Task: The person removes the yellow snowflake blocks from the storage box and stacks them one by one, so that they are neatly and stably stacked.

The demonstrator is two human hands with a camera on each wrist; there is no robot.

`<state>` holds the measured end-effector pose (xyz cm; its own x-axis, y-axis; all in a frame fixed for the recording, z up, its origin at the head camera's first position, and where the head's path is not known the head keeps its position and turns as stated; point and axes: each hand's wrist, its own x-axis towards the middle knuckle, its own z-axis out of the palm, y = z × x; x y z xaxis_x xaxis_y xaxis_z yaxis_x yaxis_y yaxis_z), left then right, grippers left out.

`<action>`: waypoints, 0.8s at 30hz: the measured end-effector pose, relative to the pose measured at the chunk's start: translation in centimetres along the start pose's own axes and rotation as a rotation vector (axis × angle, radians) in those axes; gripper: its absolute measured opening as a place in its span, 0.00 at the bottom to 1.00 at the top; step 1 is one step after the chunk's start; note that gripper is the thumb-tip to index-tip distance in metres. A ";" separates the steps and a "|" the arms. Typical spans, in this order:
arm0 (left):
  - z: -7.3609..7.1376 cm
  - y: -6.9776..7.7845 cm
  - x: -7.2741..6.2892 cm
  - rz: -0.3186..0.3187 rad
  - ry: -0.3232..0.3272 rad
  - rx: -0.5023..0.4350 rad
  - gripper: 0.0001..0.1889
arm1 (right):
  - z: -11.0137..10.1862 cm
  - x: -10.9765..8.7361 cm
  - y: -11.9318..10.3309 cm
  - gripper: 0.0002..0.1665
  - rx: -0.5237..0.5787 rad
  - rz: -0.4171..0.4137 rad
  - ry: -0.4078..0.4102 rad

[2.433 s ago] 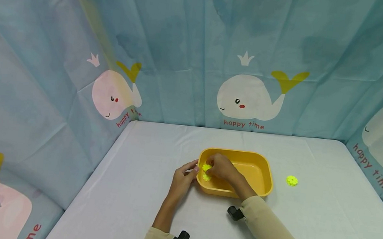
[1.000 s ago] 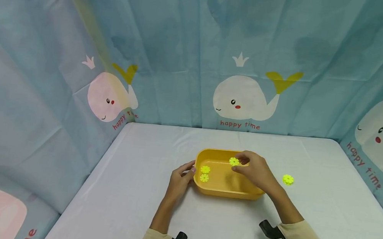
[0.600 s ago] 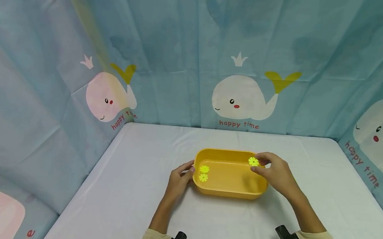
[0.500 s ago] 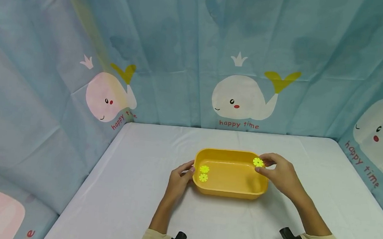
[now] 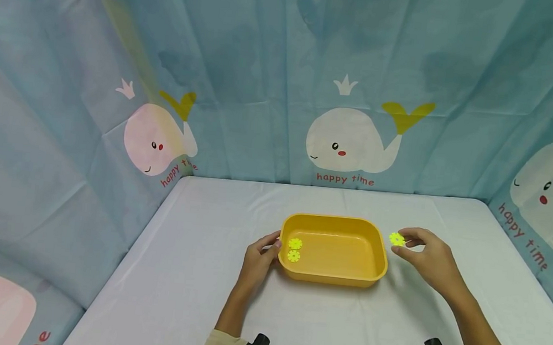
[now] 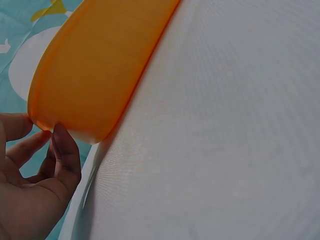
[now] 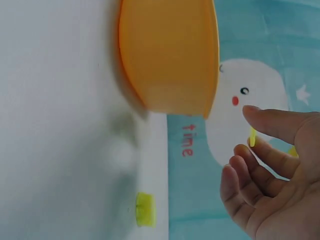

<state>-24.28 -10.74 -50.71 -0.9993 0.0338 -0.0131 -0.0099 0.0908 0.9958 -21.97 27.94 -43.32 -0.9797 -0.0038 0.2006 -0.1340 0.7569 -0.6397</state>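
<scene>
In the head view, my right hand [image 5: 430, 259] holds a bright yellow snowflake-shaped plastic disc [image 5: 397, 239] between thumb and fingers, above the table just right of the yellow tray [image 5: 331, 278]. The right wrist view shows this disc [image 7: 252, 136] edge-on. Two like discs, a rear one [image 5: 295, 244] and a front one [image 5: 294, 256], lie inside the tray at its left end. My left hand [image 5: 256, 259] grips that end of the tray by the rim, thumb and fingertips against it in the left wrist view.
A bright yellow piece [image 7: 145, 209] sits on the table beyond the tray's right end in the right wrist view; my right hand hides it in the head view. White cloth covers the table [image 5: 169, 295]. A blue whale-print curtain [image 5: 260, 132] stands behind and at the sides.
My right hand has lifted one disc from beside the other two and carried it rightward across the tray, past its right rim. My left hand stays on the tray's left end.
</scene>
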 end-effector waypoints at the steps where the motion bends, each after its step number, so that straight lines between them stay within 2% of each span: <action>1: 0.0 0.0 0.0 -0.001 0.002 0.000 0.23 | -0.1 0.0 0.2 0.29 -0.002 0.005 -0.002; 11: 0.1 0.0 0.1 0.003 0.004 -0.005 0.23 | -0.8 0.1 3.1 0.31 -0.025 0.097 -0.012; 18: 0.0 0.0 0.1 -0.006 0.006 -0.006 0.22 | -0.7 0.5 4.9 0.32 -0.035 0.167 -0.061; 24: 0.1 0.0 -0.1 0.019 0.004 -0.008 0.23 | -0.7 0.8 5.9 0.34 -0.037 0.237 -0.118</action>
<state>-24.23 -10.68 -50.69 -0.9995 0.0316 0.0062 0.0088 0.0823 0.9966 -23.41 32.91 -46.44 -0.9939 0.1018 -0.0412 0.1049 0.7693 -0.6302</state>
